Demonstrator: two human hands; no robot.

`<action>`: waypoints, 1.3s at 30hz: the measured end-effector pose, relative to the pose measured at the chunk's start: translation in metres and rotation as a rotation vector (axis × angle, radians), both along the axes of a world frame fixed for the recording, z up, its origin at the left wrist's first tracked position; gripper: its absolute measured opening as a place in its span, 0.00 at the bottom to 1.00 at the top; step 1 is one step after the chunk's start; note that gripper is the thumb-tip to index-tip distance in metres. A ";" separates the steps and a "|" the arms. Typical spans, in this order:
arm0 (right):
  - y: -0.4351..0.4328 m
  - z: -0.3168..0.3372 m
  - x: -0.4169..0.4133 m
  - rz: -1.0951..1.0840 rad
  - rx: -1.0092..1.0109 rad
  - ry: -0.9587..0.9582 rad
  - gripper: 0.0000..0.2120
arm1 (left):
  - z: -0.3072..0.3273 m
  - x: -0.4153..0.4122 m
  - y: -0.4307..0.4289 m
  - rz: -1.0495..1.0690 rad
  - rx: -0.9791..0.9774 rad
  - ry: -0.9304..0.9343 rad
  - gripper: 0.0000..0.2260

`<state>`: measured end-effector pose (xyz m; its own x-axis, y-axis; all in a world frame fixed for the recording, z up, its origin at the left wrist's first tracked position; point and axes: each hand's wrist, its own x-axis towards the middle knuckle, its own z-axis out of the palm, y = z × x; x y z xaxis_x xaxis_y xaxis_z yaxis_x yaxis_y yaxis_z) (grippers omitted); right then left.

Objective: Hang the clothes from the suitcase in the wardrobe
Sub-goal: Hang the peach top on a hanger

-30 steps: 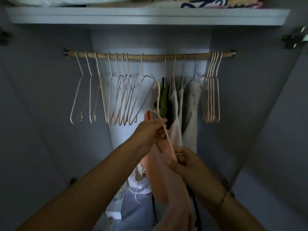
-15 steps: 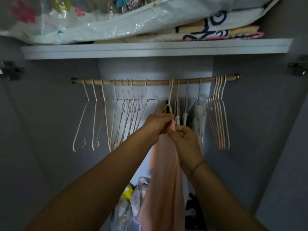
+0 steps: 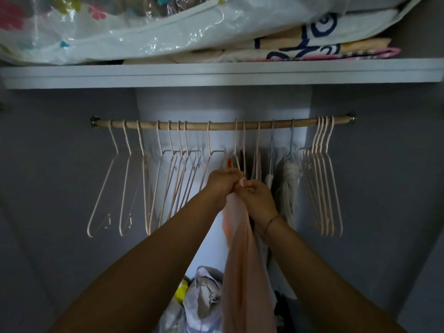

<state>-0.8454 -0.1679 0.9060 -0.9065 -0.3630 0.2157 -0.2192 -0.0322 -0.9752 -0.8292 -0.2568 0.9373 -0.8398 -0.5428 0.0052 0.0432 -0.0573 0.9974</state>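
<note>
Pinching the top of a long pale-pink cloth garment (image 3: 242, 272) with left hand (image 3: 222, 182) and right hand (image 3: 258, 199), fingers curled tight on it. Hangs under a slim pink hanger (image 3: 236, 150) hooked over the brown wooden rod (image 3: 216, 126), beside pale hung clothes (image 3: 288, 186).

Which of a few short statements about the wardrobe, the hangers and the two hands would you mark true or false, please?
1. The left hand and right hand grip the top of the peach garment. True.
2. The shelf above the wooden rail is bare. False: a plastic storage bag and folded bedding lie on it.
3. Empty hangers hang only left of the hands. False: another bunch hangs at the rail's right end.
4. A thin bracelet sits on the right wrist. True.
</note>
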 end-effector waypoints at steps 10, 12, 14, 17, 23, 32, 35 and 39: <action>-0.005 -0.002 -0.007 -0.171 0.056 0.244 0.04 | -0.024 0.025 -0.043 0.276 -0.248 0.119 0.09; -0.015 0.007 0.000 -0.144 0.013 0.326 0.06 | -0.026 0.034 -0.052 0.316 -0.222 0.118 0.07; -0.030 0.017 0.009 -0.036 0.036 0.340 0.07 | -0.029 0.044 -0.056 0.317 -0.193 0.109 0.08; -0.055 0.023 0.020 0.069 0.147 0.225 0.16 | -0.037 0.067 -0.057 0.295 -0.179 0.110 0.08; -0.062 0.001 0.093 0.102 -0.116 0.392 0.12 | -0.063 0.142 -0.053 0.266 -0.113 0.096 0.09; -0.065 -0.107 0.211 0.442 -0.019 0.192 0.11 | -0.131 0.305 -0.042 0.491 -0.194 -0.115 0.07; -0.054 -0.141 0.249 0.610 0.017 0.171 0.12 | -0.160 0.370 -0.019 0.588 -0.162 -0.181 0.04; -0.033 -0.188 0.305 0.832 0.081 0.177 0.15 | -0.203 0.457 0.026 0.735 -0.136 -0.315 0.04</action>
<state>-0.5400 -0.2013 0.7182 -0.2930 -0.9161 0.2738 -0.3042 -0.1821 -0.9350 -0.3723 -0.2311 0.7346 -0.2421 -0.9680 -0.0664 -0.2614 -0.0009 0.9652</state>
